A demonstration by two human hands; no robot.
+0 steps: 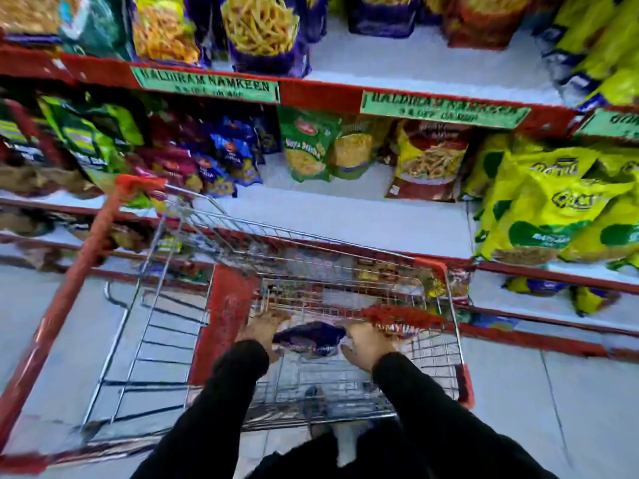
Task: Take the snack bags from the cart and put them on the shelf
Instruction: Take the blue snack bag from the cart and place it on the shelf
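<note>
Both my hands reach down into the wire cart [345, 257], which has a red frame. My left hand [264, 328] grips the left end of a dark purple snack bag [309, 337]. On the bag's right end sits my right hand [364, 344], also closed on it. A red snack bag [401, 318] lies just right of my right hand, and more bags [437, 285] are at the cart's far right corner. The shelf [345, 209] behind the cart has a bare white stretch in the middle. The picture is blurred.
Snack bags fill the shelves: green and maroon ones [103, 143] at left, yellow-green ones [553, 202] at right, purple ones [266, 32] on the upper shelf. Green price labels [207, 86] hang on the red shelf edge. The cart's red handle bar [79, 271] runs along the left.
</note>
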